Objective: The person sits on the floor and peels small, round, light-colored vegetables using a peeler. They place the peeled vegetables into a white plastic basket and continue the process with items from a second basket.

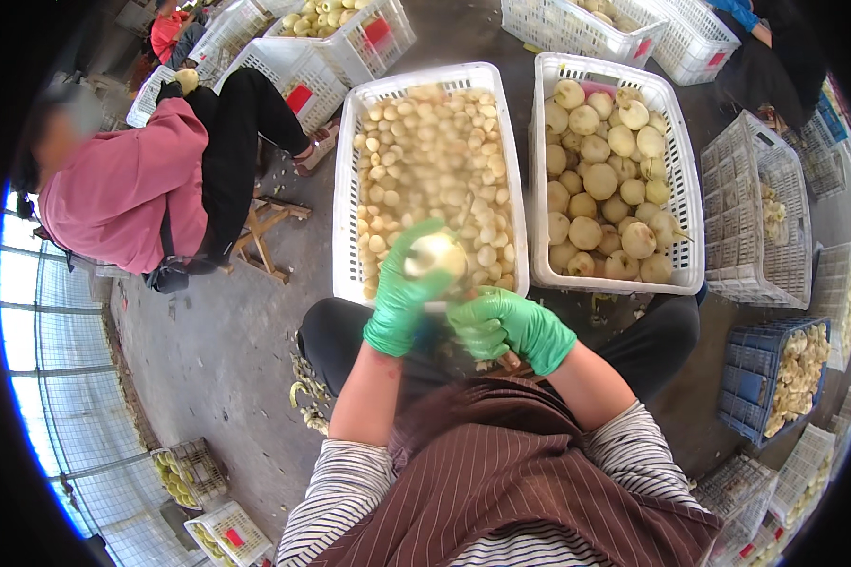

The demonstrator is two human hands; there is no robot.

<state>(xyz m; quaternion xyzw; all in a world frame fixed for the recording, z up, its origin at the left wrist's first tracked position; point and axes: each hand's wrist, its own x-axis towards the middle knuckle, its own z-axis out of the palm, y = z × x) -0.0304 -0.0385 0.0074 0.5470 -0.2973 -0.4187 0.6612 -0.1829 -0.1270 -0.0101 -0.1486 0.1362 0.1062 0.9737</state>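
My left hand (413, 287), in a green glove, is raised over the near edge of a white plastic crate (342, 205). It grips a pale, round piece of produce (436, 256). To its right, my green-gloved right hand (500, 326) is closed as a fist around a tool with a wooden handle (512, 360). Motion blur hides the tool's working end. Many small, pale, rounded pieces (390, 198) fill the crate in front of me. Beside it on the right, a second white crate (688, 212) holds larger round produce (600, 181), some with stems.
A person in a pink top (128, 184) sits at left by a wooden stool (259, 237). Trimmings (310, 393) litter the floor near my left leg. A blue crate (741, 375) of pale pieces and a grey-white crate (759, 212) stand at right. More filled crates (358, 49) are at the back.
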